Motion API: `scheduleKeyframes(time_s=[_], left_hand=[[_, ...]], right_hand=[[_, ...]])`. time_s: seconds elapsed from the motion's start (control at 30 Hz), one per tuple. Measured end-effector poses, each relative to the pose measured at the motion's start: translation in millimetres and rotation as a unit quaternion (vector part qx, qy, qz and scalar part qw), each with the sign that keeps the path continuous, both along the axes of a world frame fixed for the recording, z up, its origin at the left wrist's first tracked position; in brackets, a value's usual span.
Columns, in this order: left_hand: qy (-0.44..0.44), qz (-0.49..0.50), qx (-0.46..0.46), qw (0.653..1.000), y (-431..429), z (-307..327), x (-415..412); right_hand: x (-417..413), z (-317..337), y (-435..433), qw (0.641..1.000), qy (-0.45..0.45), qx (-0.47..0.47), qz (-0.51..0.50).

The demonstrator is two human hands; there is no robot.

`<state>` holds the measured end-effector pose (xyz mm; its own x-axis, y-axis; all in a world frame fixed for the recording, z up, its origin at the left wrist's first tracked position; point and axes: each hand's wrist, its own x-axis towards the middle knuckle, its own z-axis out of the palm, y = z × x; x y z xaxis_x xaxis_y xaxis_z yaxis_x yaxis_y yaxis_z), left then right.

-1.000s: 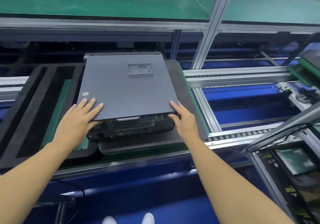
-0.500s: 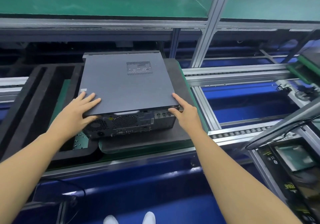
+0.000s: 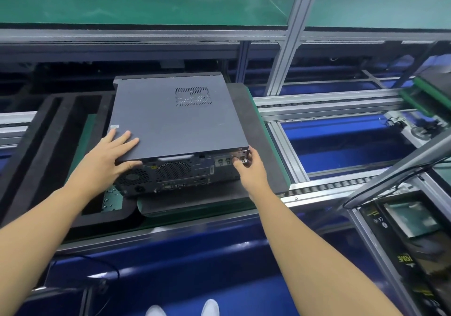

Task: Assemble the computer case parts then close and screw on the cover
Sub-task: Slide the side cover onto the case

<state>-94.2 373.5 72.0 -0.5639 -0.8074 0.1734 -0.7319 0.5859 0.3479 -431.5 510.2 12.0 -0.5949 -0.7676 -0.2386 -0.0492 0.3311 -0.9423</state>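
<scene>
Left hand [image 3: 107, 161]: flat on the near-left corner of the cover [image 3: 175, 120], fingers straight and spread, thumb along the near edge, pressing down.
Right hand [image 3: 246, 169]: at the upper right of the rear panel [image 3: 180, 176], fingers curled toward a silvery bracket. Whether they pinch a screw I cannot tell, as the spot is small and blurred.
Change: a second ago the cover overhung the panel and both hands pushed its near corners. Now it sits about level, and the right hand has dropped off it.
Meaning: the cover looks closed; screwing is probably next.
Computer case [image 3: 136, 181]: lying flat on a black foam pad [image 3: 258, 149], rear panel facing the person.
Around: a slotted foam tray [image 3: 48, 149] just left; conveyor rails [image 3: 329, 105] to the right.
In the way: the right hand hides the fastening point.
</scene>
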Motion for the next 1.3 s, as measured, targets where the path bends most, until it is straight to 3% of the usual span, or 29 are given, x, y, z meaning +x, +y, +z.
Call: scheduleKeyframes(time_s=[0.43,0.6,0.83,1.17,1.3], left_hand=[[0.009,0.005,0.005,1.000,1.9,-9.6,-1.7],[0.011,-0.015,0.025,1.000,-5.0,-14.5,-1.0],[-0.024,-0.037,0.014,0.999,-3.4,-12.7,0.1],[-0.096,-0.056,-0.130,0.985,20.6,-11.1,3.9],[-0.111,-0.058,-0.111,0.986,21.3,-10.8,3.8]], right_hand=[[-1.8,2.8,3.1,0.999,-0.003,-0.004,0.038],[-0.5,20.0,12.0,0.989,0.089,-0.095,0.075],[-7.9,29.7,13.8,0.964,0.217,-0.098,0.116],[4.1,21.7,22.9,0.950,0.276,-0.113,0.096],[5.4,23.9,20.6,0.955,0.268,-0.102,0.078]])
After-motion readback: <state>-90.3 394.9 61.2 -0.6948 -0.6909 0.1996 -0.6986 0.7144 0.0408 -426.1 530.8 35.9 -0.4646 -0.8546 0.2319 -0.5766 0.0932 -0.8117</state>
